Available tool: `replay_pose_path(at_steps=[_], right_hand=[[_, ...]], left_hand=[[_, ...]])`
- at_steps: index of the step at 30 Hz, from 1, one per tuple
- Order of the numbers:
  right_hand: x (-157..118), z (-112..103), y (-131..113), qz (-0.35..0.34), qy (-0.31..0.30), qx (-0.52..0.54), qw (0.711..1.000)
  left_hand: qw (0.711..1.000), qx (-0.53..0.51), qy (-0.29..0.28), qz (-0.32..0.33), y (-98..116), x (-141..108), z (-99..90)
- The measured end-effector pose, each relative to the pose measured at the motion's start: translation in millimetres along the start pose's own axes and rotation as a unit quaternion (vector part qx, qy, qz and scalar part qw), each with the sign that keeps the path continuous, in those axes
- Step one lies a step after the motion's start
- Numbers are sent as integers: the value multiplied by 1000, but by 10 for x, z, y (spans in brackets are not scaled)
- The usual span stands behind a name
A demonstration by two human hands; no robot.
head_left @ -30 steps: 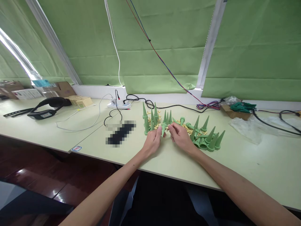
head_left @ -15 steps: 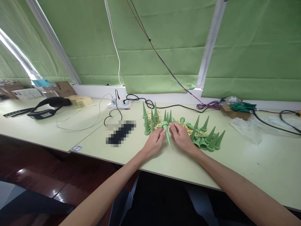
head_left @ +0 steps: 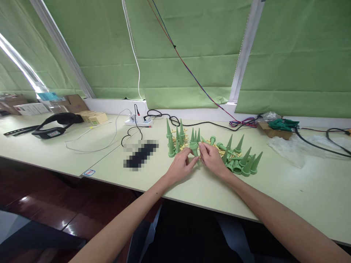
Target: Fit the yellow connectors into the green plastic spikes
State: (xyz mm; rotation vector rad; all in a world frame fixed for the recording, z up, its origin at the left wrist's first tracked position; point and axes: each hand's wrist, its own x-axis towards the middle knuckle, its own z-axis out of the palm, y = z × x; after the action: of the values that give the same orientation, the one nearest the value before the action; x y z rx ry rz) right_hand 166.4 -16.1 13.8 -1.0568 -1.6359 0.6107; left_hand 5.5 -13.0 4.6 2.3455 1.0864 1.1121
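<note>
A green plastic watering spike is held point down over the table, its wide open collar facing up towards me. My left hand is closed on it, thumb and fingers around its upper shaft. At the right side of the collar, my right hand is pinched; whatever lies between its fingertips is too small or hidden to make out. Several green spikes stand upright beyond my left hand, with small yellow pegs among them. More spikes, some upright and some lying, are heaped right of my right hand.
A white power strip and black cables lie along the back of the table. Back right are a cardboard box with green cloth and a clear plastic bag. A black headset sits on the left.
The spike in my left hand has tipped so its open collar now faces me more. My left fingers have shifted on its shaft, and my right hand remains pinched beside the collar.
</note>
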Motion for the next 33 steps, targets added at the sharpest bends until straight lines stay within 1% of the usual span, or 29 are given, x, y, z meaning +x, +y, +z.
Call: replay_pose_path(at_steps=[6,12,17,20,23,26,28,30,33], right_hand=[[-3,11,26,9,2,12,1000],[0,12,23,15,-11,21,1000],[-5,24,17,12,-5,40,999],[-6,31,26,4,7,58,998],[-3,29,39,-1,12,67,998],[-9,22,44,-15,-4,57,998],[-17,16,39,-27,-21,43,998],[-27,10,31,-38,-33,28,998],[-34,4,18,-51,-42,12,998]], left_hand=[[1000,-1,13,8,-19,1,-1],[1000,5,28,11,-37,9,8],[999,7,45,3,-40,12,14],[998,-8,59,-16,-10,14,-7],[996,-32,70,-52,23,13,-35],[991,-70,72,-93,31,9,-45],[986,-103,65,-111,25,7,-41],[984,-120,57,-117,18,6,-37],[987,-110,56,-105,19,9,-42]])
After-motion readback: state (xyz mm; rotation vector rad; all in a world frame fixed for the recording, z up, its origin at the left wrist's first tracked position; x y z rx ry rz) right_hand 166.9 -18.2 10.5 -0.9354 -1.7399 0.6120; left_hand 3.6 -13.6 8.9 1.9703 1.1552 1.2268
